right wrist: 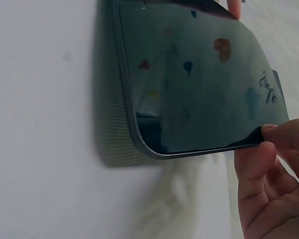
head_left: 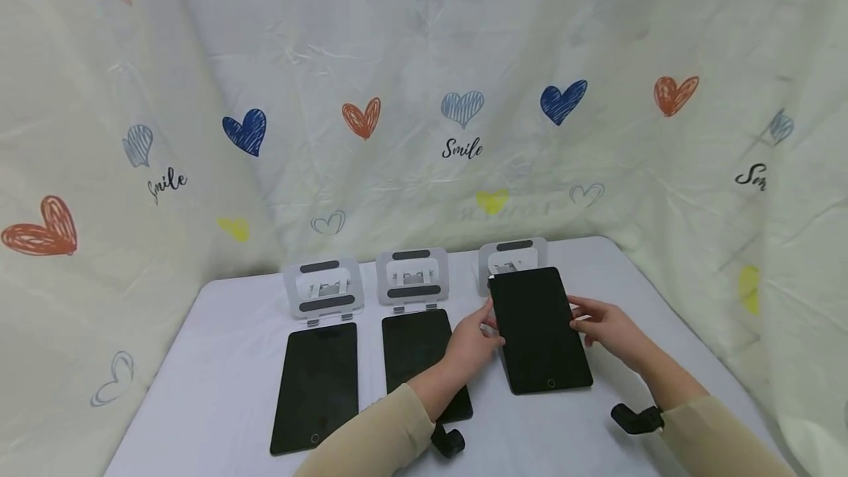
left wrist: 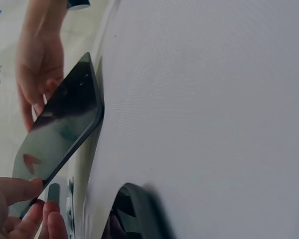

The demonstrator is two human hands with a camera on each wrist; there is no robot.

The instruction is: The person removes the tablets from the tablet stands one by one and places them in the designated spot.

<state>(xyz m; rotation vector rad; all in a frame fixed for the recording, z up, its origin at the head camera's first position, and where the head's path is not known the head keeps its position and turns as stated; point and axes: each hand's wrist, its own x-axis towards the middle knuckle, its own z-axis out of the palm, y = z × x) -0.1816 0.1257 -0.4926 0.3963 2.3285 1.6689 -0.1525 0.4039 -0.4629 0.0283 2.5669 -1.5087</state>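
Note:
Both hands hold a black tablet (head_left: 539, 333) by its long sides, in front of the right-hand grey stand (head_left: 512, 247). Its top end is tilted up; whether the lower end touches the table, I cannot tell. My left hand (head_left: 472, 344) pinches the left edge, thumb on the screen side in the left wrist view. On the opposite edge my right hand (head_left: 611, 330) pinches with thumb and fingers, seen close in the right wrist view. The dark screen (right wrist: 189, 84) reflects printed hearts.
Two more black tablets lie flat: one at left (head_left: 318, 381) and one in the middle (head_left: 417, 348), partly under my left forearm. Behind them stand a left grey stand (head_left: 324, 289) and a middle grey stand (head_left: 414, 276). A heart-printed curtain (head_left: 397, 190) hangs behind the white table (head_left: 218, 359).

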